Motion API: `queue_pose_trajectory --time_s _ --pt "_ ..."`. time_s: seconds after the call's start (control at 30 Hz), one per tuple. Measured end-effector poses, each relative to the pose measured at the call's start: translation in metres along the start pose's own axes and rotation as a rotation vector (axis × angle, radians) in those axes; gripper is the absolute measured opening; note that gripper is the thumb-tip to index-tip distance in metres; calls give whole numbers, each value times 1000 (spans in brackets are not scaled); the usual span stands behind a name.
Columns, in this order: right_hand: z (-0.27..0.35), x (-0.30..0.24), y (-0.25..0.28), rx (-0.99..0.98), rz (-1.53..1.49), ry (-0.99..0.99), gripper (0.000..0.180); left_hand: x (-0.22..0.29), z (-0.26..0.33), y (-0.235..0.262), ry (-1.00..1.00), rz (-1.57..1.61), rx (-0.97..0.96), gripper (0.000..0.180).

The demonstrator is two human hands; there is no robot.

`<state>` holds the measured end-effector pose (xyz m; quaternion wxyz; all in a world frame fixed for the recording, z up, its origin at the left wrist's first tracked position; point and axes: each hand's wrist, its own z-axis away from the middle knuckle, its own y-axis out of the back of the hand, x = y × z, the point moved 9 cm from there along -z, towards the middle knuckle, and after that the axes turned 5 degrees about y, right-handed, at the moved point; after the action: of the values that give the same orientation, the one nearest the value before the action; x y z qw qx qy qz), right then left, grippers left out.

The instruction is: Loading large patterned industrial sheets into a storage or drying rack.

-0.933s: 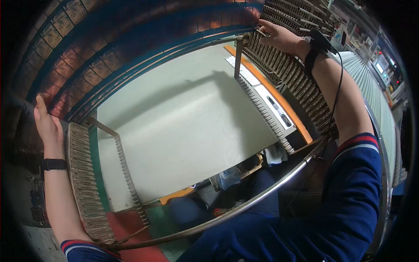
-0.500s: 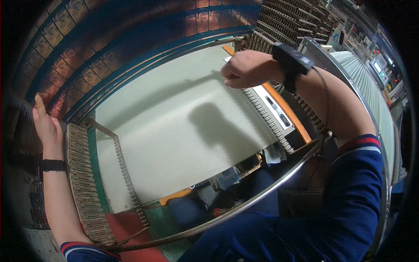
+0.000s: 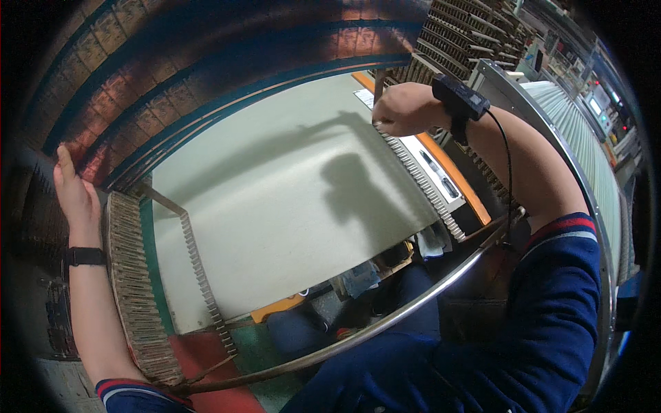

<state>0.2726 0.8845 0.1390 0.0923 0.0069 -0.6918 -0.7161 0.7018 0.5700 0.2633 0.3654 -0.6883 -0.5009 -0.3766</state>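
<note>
A large blue circuit board panel (image 3: 206,65) with rows of copper-coloured rectangles stands tilted at the far left, over a pale flat board (image 3: 275,227). My left hand (image 3: 77,196) is at the panel's lower left corner, with a finger stretched up along it and the thumb beside it; its hold is partly hidden. My right hand (image 3: 406,110) is closed in a fist just below the panel's right end, above the pale board's far right corner. Whatever it may grip is hidden.
Slotted racks (image 3: 134,282) stand along the left, with more slotted racks (image 3: 468,41) at the back right. A curved metal bar (image 3: 413,303) crosses in front of me. A pen (image 3: 437,172) lies right of the toothed strip (image 3: 430,189). Ribbed pale sheets (image 3: 578,124) fill the frame at far right.
The panel has shifted a little to the right, and its lower edge lies at a different slant. My right hand has moved slightly right; my left hand has barely moved.
</note>
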Motion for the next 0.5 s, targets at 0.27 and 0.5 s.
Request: queue_pose_trajectory --time_s 0.27,0.5 --pt "21 32 4 -176 128 -216 21 0 -1 -4 -19 47 -51 49" --pt "18 36 14 -124 101 -279 26 0 2 -9 -9 19 -67 48"
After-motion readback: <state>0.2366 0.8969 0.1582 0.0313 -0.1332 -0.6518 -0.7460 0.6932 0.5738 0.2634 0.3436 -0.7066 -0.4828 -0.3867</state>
